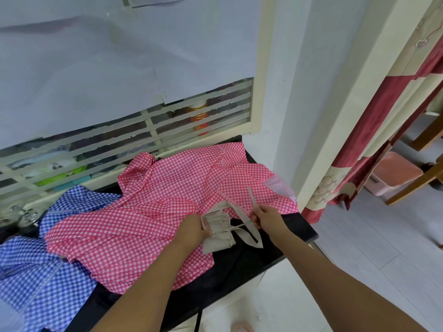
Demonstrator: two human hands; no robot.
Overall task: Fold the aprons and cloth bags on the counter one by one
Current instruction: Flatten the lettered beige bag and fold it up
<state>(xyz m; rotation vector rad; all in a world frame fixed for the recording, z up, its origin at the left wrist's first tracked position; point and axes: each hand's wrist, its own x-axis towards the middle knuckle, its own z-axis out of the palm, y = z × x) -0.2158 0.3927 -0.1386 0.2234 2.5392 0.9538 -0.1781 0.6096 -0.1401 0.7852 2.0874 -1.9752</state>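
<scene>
I see the left hand curl its fingers round the folded cloth bag, near right on the counter beside the pink apron. The right hand pinches the bag's strap, wrist slightly raised.

Left hand grips cloth bag, right hand pinches its strap

White wall, pale floor, red-and-cream curtain, pink bin near wooden chair legs, paper-covered slatted window.
</scene>
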